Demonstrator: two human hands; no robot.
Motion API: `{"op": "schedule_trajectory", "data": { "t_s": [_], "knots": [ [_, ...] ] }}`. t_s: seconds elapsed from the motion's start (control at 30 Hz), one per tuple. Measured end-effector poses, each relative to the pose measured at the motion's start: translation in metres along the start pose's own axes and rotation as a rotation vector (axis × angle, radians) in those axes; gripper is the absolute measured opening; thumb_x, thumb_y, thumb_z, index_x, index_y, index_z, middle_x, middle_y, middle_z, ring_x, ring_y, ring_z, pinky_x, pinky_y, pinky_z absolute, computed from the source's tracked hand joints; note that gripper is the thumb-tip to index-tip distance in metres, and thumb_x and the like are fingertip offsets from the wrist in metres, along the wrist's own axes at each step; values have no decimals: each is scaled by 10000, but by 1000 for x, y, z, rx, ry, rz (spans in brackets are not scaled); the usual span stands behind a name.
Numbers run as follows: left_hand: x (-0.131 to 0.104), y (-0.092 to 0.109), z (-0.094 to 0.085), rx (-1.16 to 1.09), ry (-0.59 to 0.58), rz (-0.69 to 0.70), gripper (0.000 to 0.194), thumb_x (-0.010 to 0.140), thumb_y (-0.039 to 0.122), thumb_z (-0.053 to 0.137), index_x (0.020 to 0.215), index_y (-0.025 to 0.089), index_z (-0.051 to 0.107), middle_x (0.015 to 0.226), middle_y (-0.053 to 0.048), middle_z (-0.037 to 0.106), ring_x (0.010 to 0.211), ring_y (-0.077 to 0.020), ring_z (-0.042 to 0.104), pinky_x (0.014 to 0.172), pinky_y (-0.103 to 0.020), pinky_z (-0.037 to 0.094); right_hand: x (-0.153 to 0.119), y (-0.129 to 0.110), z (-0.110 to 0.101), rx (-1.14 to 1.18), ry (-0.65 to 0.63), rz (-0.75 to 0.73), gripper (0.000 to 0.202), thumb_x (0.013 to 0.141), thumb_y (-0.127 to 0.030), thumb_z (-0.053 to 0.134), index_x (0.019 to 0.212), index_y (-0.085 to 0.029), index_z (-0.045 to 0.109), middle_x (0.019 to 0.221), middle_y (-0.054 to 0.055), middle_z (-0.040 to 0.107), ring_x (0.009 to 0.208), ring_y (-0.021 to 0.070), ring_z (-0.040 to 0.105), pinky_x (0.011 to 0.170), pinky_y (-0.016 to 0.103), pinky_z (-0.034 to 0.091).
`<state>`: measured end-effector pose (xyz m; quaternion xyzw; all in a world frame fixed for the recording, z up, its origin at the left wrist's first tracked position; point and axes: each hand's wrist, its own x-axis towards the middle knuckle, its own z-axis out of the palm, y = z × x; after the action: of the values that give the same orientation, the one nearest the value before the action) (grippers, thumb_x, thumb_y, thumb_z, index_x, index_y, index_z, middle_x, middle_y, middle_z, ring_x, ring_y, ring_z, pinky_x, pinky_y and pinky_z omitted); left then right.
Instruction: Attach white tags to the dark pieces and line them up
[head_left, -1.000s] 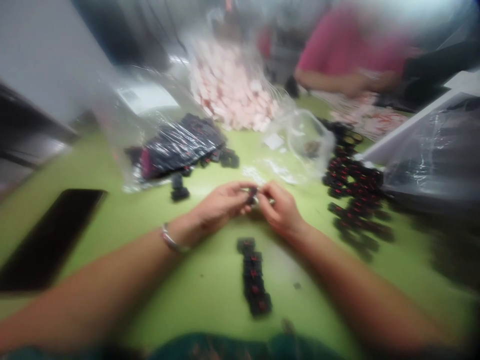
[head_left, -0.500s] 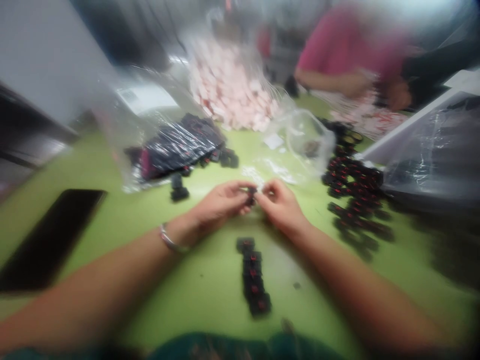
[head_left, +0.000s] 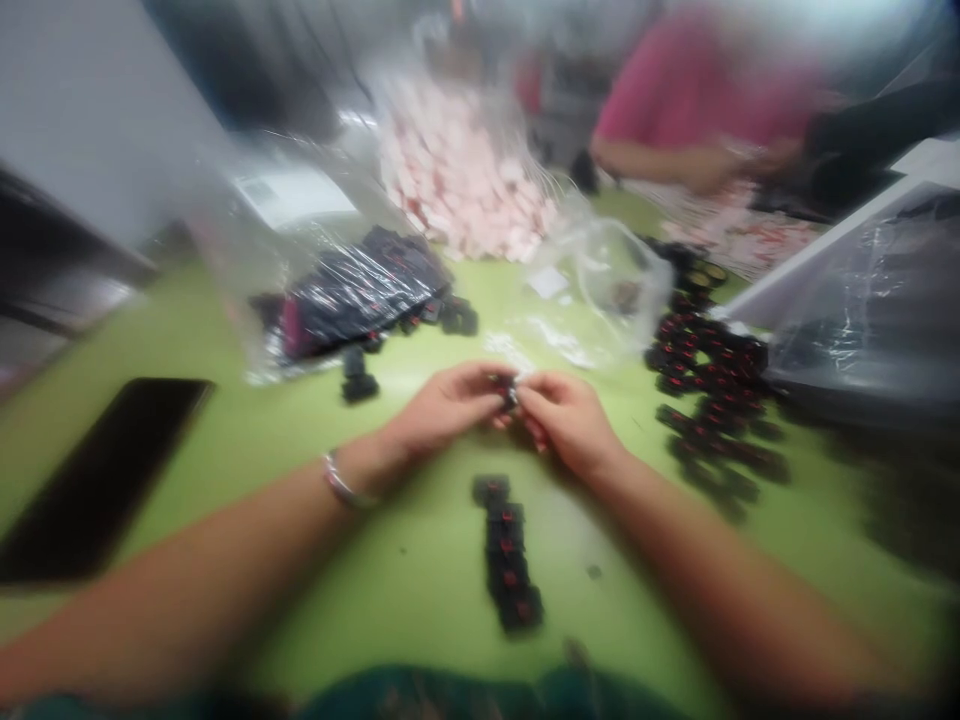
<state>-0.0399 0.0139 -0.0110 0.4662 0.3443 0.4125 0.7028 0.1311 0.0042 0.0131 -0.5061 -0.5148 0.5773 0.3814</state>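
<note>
My left hand (head_left: 448,408) is closed in a pinch round a small black plastic part (head_left: 505,388), mostly hidden by the fingers. My right hand (head_left: 568,418) meets it from the other side, thumb and forefinger pressed together at the part. A speck of white shows between the fingertips; its shape is too blurred to make out. Below the hands, a short column of black parts with red marks (head_left: 511,552) lies on the green table (head_left: 337,600). Just beyond the fingertips lie scattered small white pieces (head_left: 506,348).
Black-and-red parts (head_left: 709,360) are heaped at right, beside a plastic-covered bin (head_left: 870,300). At left are a dark phone-like slab (head_left: 105,480) and a clear bag of black parts (head_left: 367,285). Behind stands a bag of pale pink pieces (head_left: 465,170). A person in pink (head_left: 667,90) works across the table.
My right hand has turned slightly and moved closer against the black part, its fingers now more curled. The left hand stays almost in place. Across the table, the other person's hands have shifted.
</note>
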Motion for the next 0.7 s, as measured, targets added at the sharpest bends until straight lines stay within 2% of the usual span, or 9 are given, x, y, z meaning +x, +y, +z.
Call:
{"op": "schedule_trajectory", "data": {
  "t_s": [0.1, 0.23, 0.37, 0.5, 0.57, 0.7],
  "knots": [
    [0, 1, 1, 34, -5, 18, 362, 742, 225, 740, 1072, 130, 624, 759, -24, 693, 619, -101, 623, 677, -256, 520, 0, -1, 0, -39, -7, 10, 194, 776, -325, 619, 693, -176, 526, 423, -88, 486, 312, 50, 407, 309, 163, 322],
    [-1, 1, 5, 50, 44, 5, 367, 736, 222, 737, 1068, 118, 620, 721, -21, 690, 605, -105, 630, 660, -253, 525, 0, 1, 3, -135, 19, -11, 165, 788, -311, 575, 704, -198, 490, 443, -90, 491, 299, 55, 394, 299, 175, 294],
    [-2, 0, 9, 55, 101, -34, 373, 727, 214, 733, 1067, 108, 622, 699, -15, 684, 580, -108, 631, 650, -264, 533, 4, 6, 5, -312, 58, -116, 130, 774, -259, 542, 674, -201, 481, 504, -57, 525, 387, 69, 431, 379, 196, 332],
    [-1, -1, 10, 52, 110, -25, 344, 716, 190, 734, 1036, 109, 635, 710, -8, 684, 563, -99, 622, 642, -262, 536, 7, 10, 5, -466, 91, -238, 123, 741, -208, 533, 631, -200, 478, 526, -39, 531, 478, 91, 472, 476, 221, 374],
    [-1, -1, 9, 36, 101, -16, 351, 721, 199, 736, 1045, 115, 629, 711, -10, 686, 577, -102, 629, 650, -259, 536, 6, 9, 5, -399, 84, -220, 109, 759, -228, 536, 664, -199, 492, 533, -39, 544, 470, 92, 490, 465, 219, 384],
    [-1, 0, 6, 2, 52, -9, 378, 743, 234, 733, 1081, 114, 613, 719, -32, 698, 618, -109, 641, 657, -246, 526, 3, 6, 4, -115, -2, -21, 175, 810, -353, 558, 741, -202, 501, 501, -66, 536, 319, 65, 409, 310, 189, 306]
  ]
}}
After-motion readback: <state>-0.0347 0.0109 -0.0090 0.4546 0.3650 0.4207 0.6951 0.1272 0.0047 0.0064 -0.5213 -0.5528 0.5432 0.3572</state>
